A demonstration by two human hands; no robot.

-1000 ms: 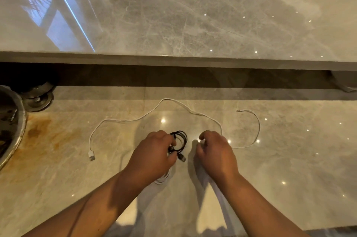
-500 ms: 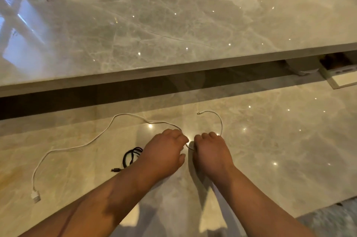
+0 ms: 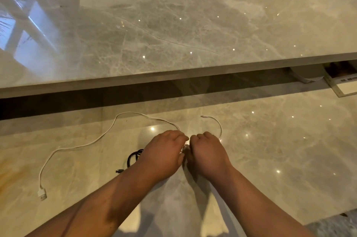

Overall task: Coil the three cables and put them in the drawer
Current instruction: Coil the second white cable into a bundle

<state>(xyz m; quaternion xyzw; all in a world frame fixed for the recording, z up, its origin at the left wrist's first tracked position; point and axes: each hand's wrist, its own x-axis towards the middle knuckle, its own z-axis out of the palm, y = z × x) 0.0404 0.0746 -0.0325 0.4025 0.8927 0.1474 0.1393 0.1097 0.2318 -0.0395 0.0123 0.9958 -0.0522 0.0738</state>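
Plug (image 3: 42, 194) of white cable (image 3: 87, 143) lies lower left on marble counter (image 3: 270, 150), cord snaking to centre. Coiled black cable (image 3: 135, 154) sits just left of left hand (image 3: 164, 155). We see left hand, right hand (image 3: 208, 154) knuckle to knuckle, fingers curled, both pinching white cable; free end arcs above right hand.

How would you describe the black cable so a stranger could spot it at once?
On the lower marble counter, look just left of the person's left hand. The black cable lies there in a small coil, partly behind the wrist. It's dark and bundled, unlike the long white cable lying loose.
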